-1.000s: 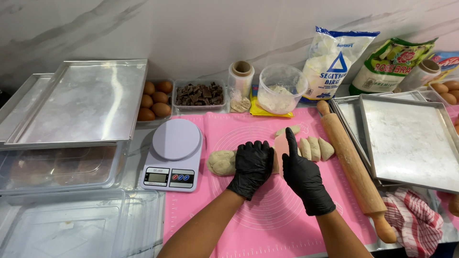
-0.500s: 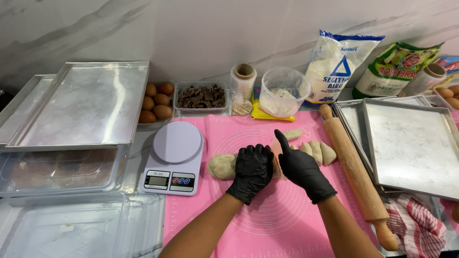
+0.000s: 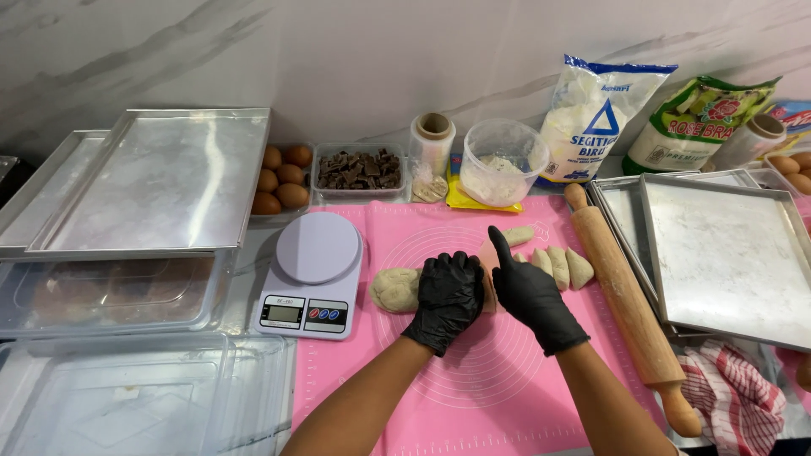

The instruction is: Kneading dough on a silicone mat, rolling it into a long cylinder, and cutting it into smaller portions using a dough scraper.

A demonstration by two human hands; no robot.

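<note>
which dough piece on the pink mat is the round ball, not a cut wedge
The dough ball just left of the left hand, beside the scale. The other dough pieces, right of the right hand, are elongated wedges.

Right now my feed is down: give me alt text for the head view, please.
Two black-gloved hands, left hand and right hand, press together around a piece of dough on a pink mat. A dough ball lies just left, cut dough pieces just right. A kitchen scale sits left of the mat, a rolling pin right.
</note>
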